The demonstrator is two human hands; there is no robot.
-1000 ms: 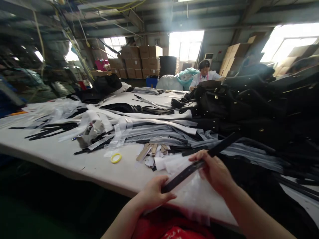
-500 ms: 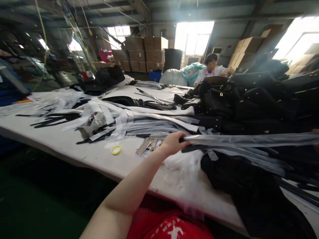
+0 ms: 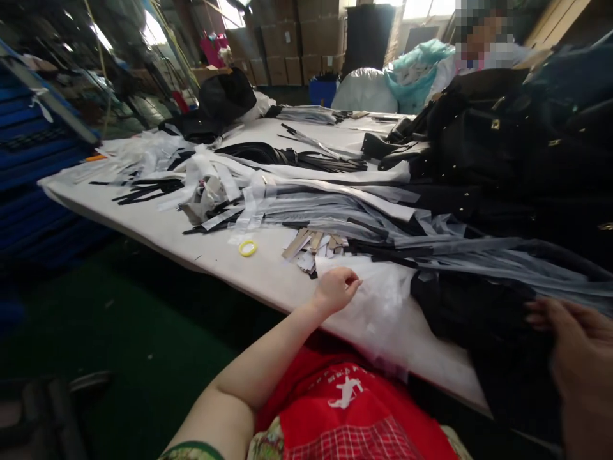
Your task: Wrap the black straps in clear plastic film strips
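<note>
My left hand (image 3: pixel 336 292) hovers over a crumpled sheet of white translucent plastic (image 3: pixel 383 313) at the table's near edge. Its fingers are curled together, and nothing shows between them. At the right edge, my right hand (image 3: pixel 577 335) has thumb and fingers pinched at a piece of black fabric (image 3: pixel 479 319), which hangs over the table's front; its grip is partly dark and blurred. Behind both hands lie long black strips in clear plastic sleeves (image 3: pixel 330 214). Small cardboard and white pieces (image 3: pixel 313 246) are heaped just beyond my left hand.
A yellow ring (image 3: pixel 248 248) lies on the white table (image 3: pixel 230 271). Black bags (image 3: pixel 498 140) with metal fittings are piled at the right. White strips and scraps (image 3: pixel 205 185) spread to the left. A co-worker sits behind the bags. Cartons (image 3: pixel 287 45) are stacked at the back.
The sleeved strip stretched from my left hand toward the right is no longer held there. My left hand has moved nearer to me. My right hand has come into view, and the camera tilted down.
</note>
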